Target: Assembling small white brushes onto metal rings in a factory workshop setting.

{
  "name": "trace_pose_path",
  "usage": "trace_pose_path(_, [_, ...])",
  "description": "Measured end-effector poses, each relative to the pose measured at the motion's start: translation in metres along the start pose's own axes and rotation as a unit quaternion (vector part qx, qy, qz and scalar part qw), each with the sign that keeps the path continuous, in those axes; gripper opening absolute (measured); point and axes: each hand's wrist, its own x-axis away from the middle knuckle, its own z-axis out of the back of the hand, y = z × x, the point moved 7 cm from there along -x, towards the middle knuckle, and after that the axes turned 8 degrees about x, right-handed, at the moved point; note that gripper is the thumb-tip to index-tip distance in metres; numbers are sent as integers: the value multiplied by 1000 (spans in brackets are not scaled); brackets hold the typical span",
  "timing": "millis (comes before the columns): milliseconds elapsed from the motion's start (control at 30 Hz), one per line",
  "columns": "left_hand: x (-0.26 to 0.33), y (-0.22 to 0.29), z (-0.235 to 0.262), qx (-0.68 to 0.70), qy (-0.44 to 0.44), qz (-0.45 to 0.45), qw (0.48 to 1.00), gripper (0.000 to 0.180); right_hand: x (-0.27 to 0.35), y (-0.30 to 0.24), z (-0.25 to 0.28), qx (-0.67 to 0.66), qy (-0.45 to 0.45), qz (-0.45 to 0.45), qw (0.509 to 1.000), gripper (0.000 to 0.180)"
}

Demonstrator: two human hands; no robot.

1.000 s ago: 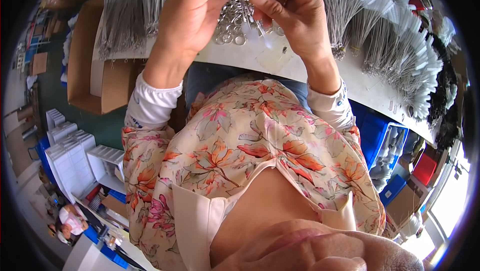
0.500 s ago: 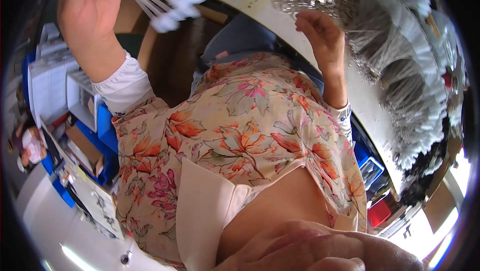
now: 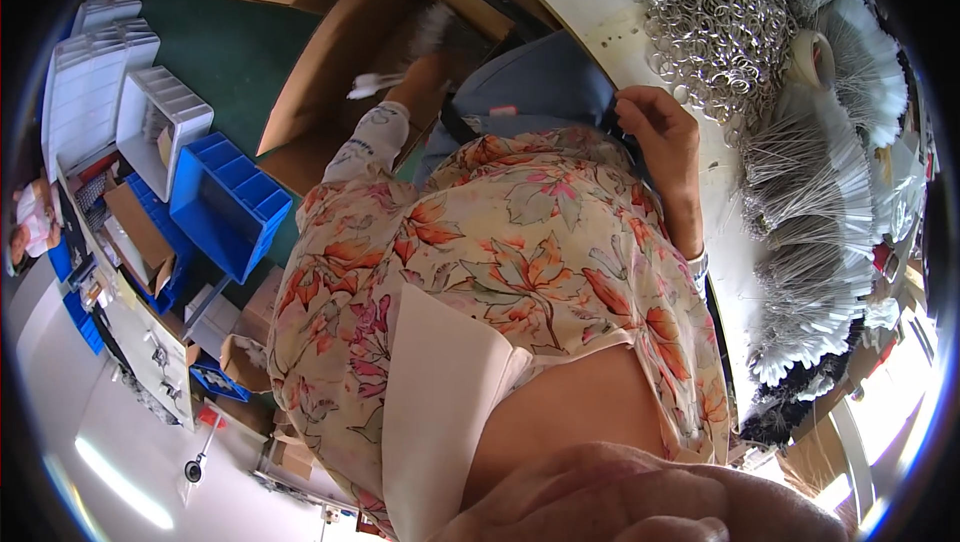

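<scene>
A white table (image 3: 727, 232) curves down the frame's right side. An open cardboard box (image 3: 318, 82) stands upper centre; metal rings (image 3: 715, 42) heap upper right. The right hand (image 3: 662, 132) curls loosely beside the table edge. The left hand (image 3: 428, 77), blurred, its grip unclear, is at the box beside white tags (image 3: 372, 86).
</scene>
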Motion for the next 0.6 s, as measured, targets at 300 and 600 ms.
trace_pose_path(300, [-2, -7, -3, -63, 105, 98, 988, 22, -13, -11, 14, -10, 6, -26, 1000, 14])
trace_pose_path(600, [-74, 220, 387, 246, 548, -143, 786, 18, -8, -55, 94, -8, 37, 108, 993, 11])
